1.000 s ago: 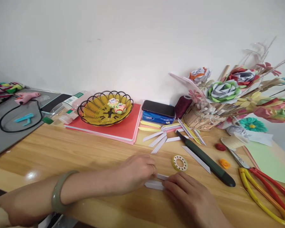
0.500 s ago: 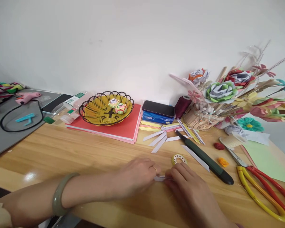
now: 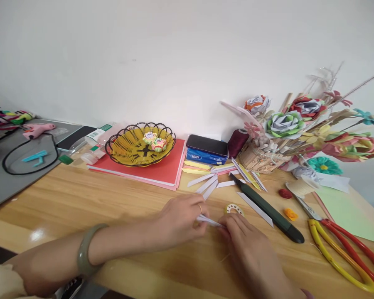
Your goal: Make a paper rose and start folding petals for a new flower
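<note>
Between my two hands a narrow white folded paper strip (image 3: 211, 221) is stretched just above the wooden table. My left hand (image 3: 182, 220), with a ring on one finger, pinches the strip's left end. Its right end is gripped in the closed fingers of my right hand (image 3: 249, 241). Right behind my right hand lies a roll of tape (image 3: 234, 208). Further off, several more white paper strips (image 3: 205, 182) are spread on the table, and a single strip (image 3: 255, 208) lies alongside a dark green utility knife (image 3: 268, 209).
Scissors (image 3: 339, 245) with red and yellow handles lie at right, near a thread spool (image 3: 303, 185). Behind stand a pot of paper flowers (image 3: 258, 158) and a phone (image 3: 207, 144) on a tissue pack. A yellow basket (image 3: 121, 151) rests on red paper (image 3: 162, 176); a pink glue gun (image 3: 39, 130) is far left.
My left hand has lifted a little off the table, raising the strip's left end so the strip now slants. My right hand has hardly moved. The view has shifted slightly.
</note>
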`<action>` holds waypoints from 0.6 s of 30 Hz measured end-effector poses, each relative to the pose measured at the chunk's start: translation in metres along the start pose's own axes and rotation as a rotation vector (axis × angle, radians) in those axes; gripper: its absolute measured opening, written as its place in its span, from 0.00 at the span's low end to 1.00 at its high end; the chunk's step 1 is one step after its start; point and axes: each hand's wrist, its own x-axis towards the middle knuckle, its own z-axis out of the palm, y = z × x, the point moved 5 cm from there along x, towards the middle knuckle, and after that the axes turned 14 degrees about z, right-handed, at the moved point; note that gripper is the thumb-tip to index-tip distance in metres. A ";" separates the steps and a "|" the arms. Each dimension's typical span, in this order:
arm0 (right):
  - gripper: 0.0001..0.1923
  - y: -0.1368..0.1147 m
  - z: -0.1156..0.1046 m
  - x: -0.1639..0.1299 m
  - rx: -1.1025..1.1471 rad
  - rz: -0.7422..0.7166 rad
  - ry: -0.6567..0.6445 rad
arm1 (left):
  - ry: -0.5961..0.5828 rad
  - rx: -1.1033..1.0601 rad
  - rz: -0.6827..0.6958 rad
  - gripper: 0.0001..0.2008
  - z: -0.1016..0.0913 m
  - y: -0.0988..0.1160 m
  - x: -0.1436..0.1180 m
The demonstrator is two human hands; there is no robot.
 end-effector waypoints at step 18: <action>0.15 0.004 -0.005 0.031 1.001 0.383 -0.371 | 0.177 -0.885 -0.171 0.20 0.000 0.009 0.037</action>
